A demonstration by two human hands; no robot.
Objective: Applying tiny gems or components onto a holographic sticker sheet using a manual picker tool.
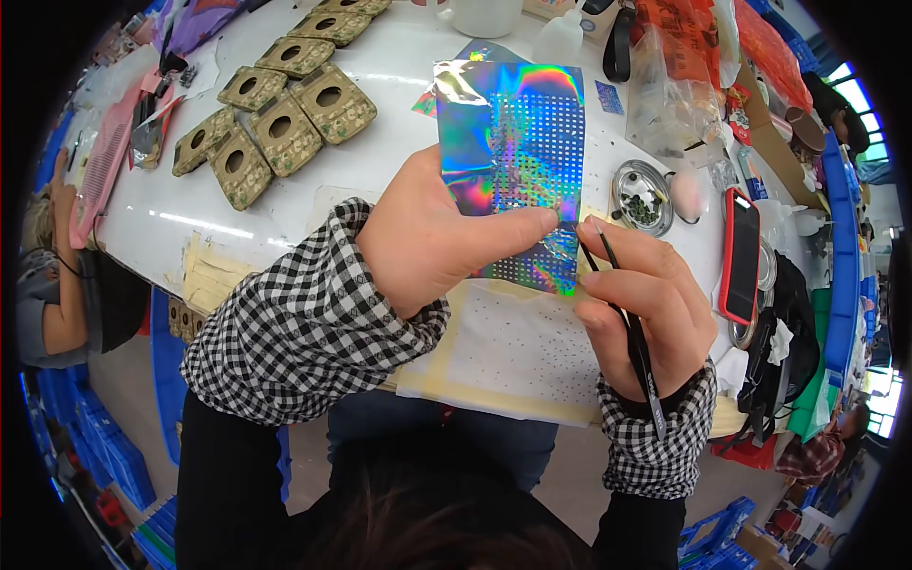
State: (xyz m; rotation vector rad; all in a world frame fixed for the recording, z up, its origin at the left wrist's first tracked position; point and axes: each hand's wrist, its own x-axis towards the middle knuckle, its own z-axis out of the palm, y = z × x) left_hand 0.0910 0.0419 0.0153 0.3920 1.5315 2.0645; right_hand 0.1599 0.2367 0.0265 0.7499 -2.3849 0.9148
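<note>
My left hand [423, 233] grips a shiny rainbow-coloured holographic sheet [537, 142] above the table, thumb across its front. The sheet carries a grid of tiny pale squares, and its lower part is slightly bent. Black tweezers [635, 332] are pinched in my right hand [655, 294]. Their tips lie close to the sheet's right edge, near my left thumb; whether anything is between them I cannot make out. Beneath both hands, a white sheet of paper [513, 351] dotted with small dark specks is edged with yellowish tape.
Several camouflage-patterned pieces [280, 133] with round holes lie at the far left. On the right are a round metal dish [643, 198] with small dark green bits and a phone in a red case [741, 256]. Plastic bags [679, 85] crowd the far right. Another person's arm [66, 285] shows at left.
</note>
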